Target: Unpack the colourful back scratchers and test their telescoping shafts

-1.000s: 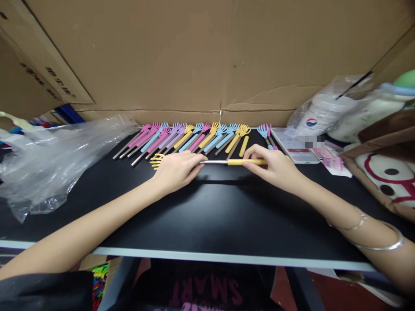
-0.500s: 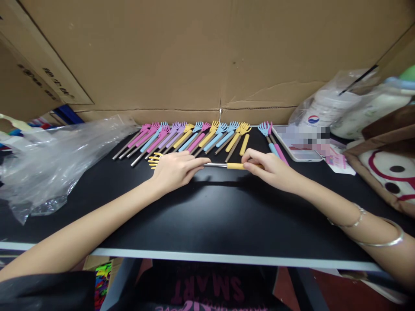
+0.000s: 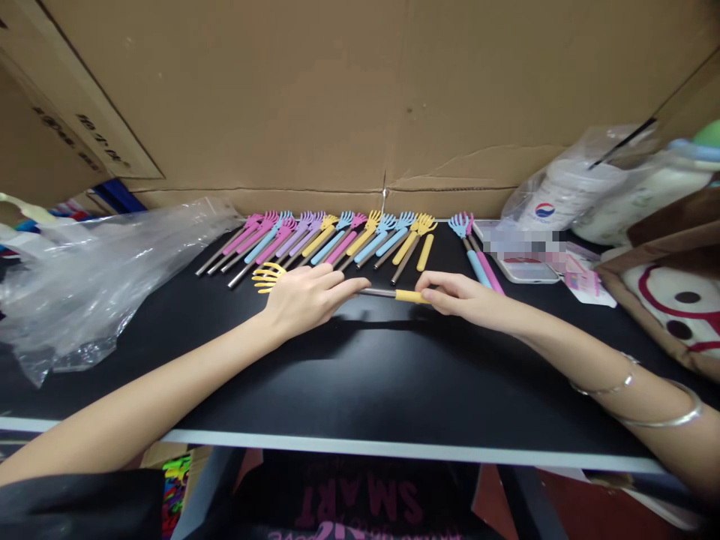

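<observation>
A yellow back scratcher (image 3: 378, 292) with a claw head and a metal rod lies level between my hands, just above the table. My left hand (image 3: 307, 300) is closed round the rod near the claw, which pokes out to the left. Thumb and fingers of my right hand (image 3: 458, 296) pinch the yellow grip sleeve at the other end, hiding its tip. Behind my hands is a row of back scratchers (image 3: 343, 238) in pink, blue, purple and yellow. A loose yellow sleeve (image 3: 425, 253) lies at the row's right end.
Two back scratchers, blue and pink (image 3: 477, 255), lie apart on the right beside a phone (image 3: 529, 271). A clear plastic bag (image 3: 106, 277) covers the table's left side. Bagged cups (image 3: 579, 187) and a brown bag (image 3: 664, 277) stand at right. A cardboard wall (image 3: 315, 97) closes the back.
The back scratcher's sleeve end has dipped slightly, and more of the claw shows left of my left hand. Both hands keep their grip.
</observation>
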### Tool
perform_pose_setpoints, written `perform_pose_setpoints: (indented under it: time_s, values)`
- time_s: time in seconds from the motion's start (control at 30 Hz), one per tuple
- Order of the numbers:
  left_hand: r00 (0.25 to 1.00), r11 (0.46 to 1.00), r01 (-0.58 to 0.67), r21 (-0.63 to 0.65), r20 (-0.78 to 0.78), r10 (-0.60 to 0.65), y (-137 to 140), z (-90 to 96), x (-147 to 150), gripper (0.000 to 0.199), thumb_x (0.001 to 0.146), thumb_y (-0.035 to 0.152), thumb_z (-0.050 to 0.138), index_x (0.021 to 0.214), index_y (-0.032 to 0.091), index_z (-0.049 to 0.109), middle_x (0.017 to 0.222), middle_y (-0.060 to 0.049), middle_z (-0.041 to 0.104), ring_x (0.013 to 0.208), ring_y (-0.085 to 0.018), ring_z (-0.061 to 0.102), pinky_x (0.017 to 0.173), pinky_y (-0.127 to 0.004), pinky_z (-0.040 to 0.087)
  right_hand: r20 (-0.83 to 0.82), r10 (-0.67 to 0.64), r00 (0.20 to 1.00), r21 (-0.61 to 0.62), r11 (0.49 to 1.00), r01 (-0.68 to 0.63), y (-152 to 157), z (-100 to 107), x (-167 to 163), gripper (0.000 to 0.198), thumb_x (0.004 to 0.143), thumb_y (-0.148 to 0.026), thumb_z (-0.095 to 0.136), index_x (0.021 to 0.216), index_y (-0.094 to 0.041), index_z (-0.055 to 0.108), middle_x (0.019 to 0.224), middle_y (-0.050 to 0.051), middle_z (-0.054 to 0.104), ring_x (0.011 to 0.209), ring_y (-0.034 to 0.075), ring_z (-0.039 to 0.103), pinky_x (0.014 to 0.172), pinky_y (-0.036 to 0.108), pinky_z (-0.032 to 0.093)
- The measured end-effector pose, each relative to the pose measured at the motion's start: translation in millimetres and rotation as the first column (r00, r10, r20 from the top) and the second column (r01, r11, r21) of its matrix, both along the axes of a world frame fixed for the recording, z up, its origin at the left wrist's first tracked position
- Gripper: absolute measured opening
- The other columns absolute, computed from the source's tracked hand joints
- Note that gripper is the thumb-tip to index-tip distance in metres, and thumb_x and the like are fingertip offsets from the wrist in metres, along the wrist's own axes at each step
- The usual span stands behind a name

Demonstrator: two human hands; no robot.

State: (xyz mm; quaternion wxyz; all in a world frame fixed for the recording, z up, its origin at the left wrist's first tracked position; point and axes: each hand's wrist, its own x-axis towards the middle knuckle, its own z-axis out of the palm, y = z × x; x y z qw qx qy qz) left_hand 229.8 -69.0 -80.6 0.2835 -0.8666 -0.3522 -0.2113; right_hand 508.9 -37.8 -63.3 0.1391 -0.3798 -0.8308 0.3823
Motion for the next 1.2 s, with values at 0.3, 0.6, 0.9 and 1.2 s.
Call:
perform_pose_setpoints:
  time_s: [0.3, 0.6, 0.9, 1.2]
  values:
    - [0.999, 0.991, 0.010, -0.136, 0.034, -0.006, 4, -8.3, -1, 0.027, 0.098, 0.035, 0.042, 0.106, 0.027, 0.067, 0.076, 0.001, 0.071, 0.059, -0.010, 0.061, 0.046, -0.022, 0.031, 0.015, -0.078, 0.997, 0.048, 0.996, 0.077, -3, -1, -2, 0.034, 0.087, -0.051, 0.046, 0.083, -0.018, 0.054, 0.059, -0.004, 0.046, 0.053, 0.010, 0.040, 0.051, 0.024, 0.032]
    - [0.997, 0.952, -0.020, -0.305, 0.068, 0.043, 7, -10.3, -3, 0.033, 0.098, 0.042, 0.038, 0.102, 0.024, 0.066, 0.084, 0.000, 0.074, 0.063, -0.013, 0.067, 0.049, -0.020, 0.035, 0.145, -0.164, 0.976, 0.392, 0.915, 0.095, -12, -2, -4, 0.028, 0.091, -0.044, 0.044, 0.090, -0.020, 0.059, 0.061, -0.002, 0.058, 0.053, 0.012, 0.050, 0.053, 0.024, 0.032]
    - [0.975, 0.711, 0.065, -0.700, 0.196, 0.104, 4, -4.2, 3, 0.028, 0.098, 0.040, 0.041, 0.104, 0.025, 0.065, 0.086, 0.002, 0.072, 0.073, -0.015, 0.067, 0.060, -0.020, 0.040, 0.207, -0.240, 0.949, 0.761, 0.648, -0.002, -18, -7, -3, 0.035, 0.095, -0.049, 0.039, 0.095, -0.024, 0.063, 0.075, 0.002, 0.072, 0.062, 0.015, 0.065, 0.051, 0.025, 0.034]
    - [0.971, 0.637, 0.129, -0.760, 0.229, 0.076, 8, -7.2, 3, 0.027, 0.097, 0.039, 0.042, 0.105, 0.024, 0.063, 0.080, 0.001, 0.069, 0.068, -0.014, 0.064, 0.062, -0.020, 0.041, 0.224, -0.209, 0.952, 0.811, 0.582, -0.063, -16, -9, -3, 0.035, 0.096, -0.046, 0.039, 0.097, -0.022, 0.064, 0.085, 0.002, 0.074, 0.073, 0.015, 0.068, 0.055, 0.024, 0.038]
